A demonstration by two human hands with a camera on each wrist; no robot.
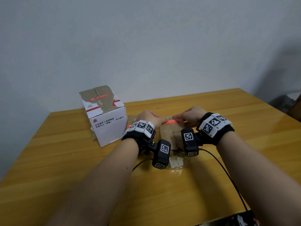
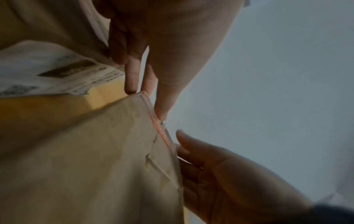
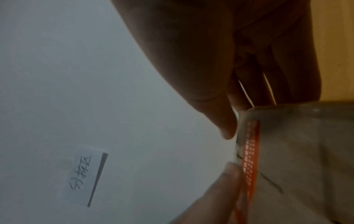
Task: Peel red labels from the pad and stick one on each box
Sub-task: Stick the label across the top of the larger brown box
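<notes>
A brown cardboard box [image 1: 169, 135] stands mid-table with a red label [image 1: 171, 122] lying across its top. My left hand [image 1: 156, 119] presses a straight finger on the label's left part. At the label's right end my right hand [image 1: 179, 115] touches the box top. In the left wrist view the left thumb lies along the label [image 2: 159, 128] at the box [image 2: 95, 166] edge. The right wrist view shows the label [image 3: 250, 159] on the box [image 3: 306, 151], with the right thumb by its end. A white box [image 1: 107, 123] at the left carries a red label [image 1: 99, 100] on top.
The wooden table [image 1: 65, 160] meets a grey wall behind. Behind my left wrist lies a flat brown item [image 1: 132, 119] with some red on it. A clear plastic bag with a white sheet [image 1: 176, 163] lies near the box. A black cable [image 1: 228, 173] trails toward the front right.
</notes>
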